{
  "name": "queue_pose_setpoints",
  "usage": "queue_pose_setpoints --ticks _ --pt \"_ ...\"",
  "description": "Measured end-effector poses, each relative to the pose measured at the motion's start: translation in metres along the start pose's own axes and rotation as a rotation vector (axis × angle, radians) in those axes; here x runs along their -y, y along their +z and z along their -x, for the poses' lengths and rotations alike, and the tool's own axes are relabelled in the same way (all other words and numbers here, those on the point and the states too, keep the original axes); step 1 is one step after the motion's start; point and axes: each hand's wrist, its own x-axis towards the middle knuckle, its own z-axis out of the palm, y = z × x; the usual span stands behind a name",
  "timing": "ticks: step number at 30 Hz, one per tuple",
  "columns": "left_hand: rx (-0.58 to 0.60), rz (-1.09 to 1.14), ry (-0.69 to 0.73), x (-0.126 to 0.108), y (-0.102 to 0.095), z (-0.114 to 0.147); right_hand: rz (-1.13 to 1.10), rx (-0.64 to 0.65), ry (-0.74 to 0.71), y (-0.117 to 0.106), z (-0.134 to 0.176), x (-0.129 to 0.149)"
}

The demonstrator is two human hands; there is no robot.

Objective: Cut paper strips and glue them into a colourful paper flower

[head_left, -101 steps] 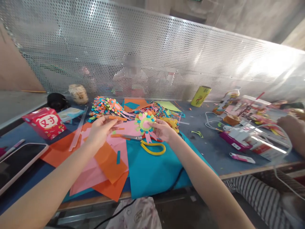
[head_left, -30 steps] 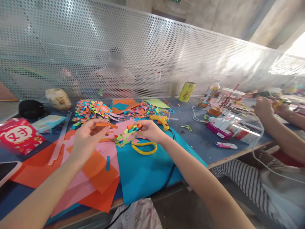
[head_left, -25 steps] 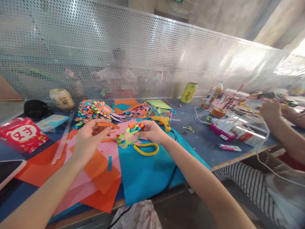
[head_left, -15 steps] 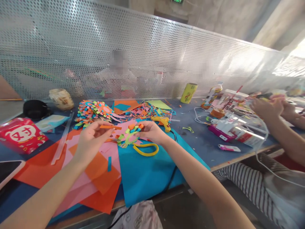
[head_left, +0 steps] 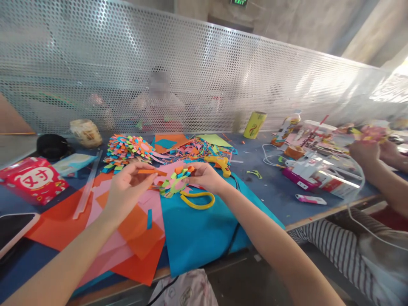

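Observation:
My left hand (head_left: 132,180) pinches an orange paper strip (head_left: 151,172) between thumb and fingers. My right hand (head_left: 205,176) grips a paper flower (head_left: 175,182) with looped petals in green, orange and blue round a pale middle. The strip's free end points toward the flower. Just under the flower, a yellow loop handle (head_left: 197,200) lies on a blue paper sheet (head_left: 197,233). Beyond my right hand rests a yellow glue gun (head_left: 218,163). Finished-looking looped paper flowers (head_left: 129,148) are heaped behind my left hand.
Orange sheets (head_left: 140,231) and pink sheets lie under my left arm. Paper scraps (head_left: 204,148) are piled before a perforated metal screen (head_left: 197,76). At left are a red packet (head_left: 32,180) and a phone (head_left: 15,231). A clear box (head_left: 334,174) and a co-worker's hands (head_left: 366,151) are at right.
The whole view has shifted slightly, so things sit a little further right. Both hands keep their holds on the strip and the flower. The co-worker's hands at right have moved a little.

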Motion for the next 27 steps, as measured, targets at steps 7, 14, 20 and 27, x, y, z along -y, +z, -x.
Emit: queue_pose_setpoints --ticks 7,14,20,27 --pt "0.038 0.039 -0.018 -0.004 0.001 0.002 0.054 -0.006 -0.023 -0.002 0.000 -0.001" --pt "-0.070 -0.038 0.179 -0.011 -0.001 0.008 0.401 -0.005 -0.434 -0.003 0.004 0.011" --pt "-0.019 -0.163 0.492 -0.013 -0.003 0.018 0.521 0.108 -0.641 -0.002 0.011 0.016" --pt "0.229 -0.271 0.830 -0.021 -0.006 0.022 0.683 0.152 -0.823 -0.005 0.011 0.016"
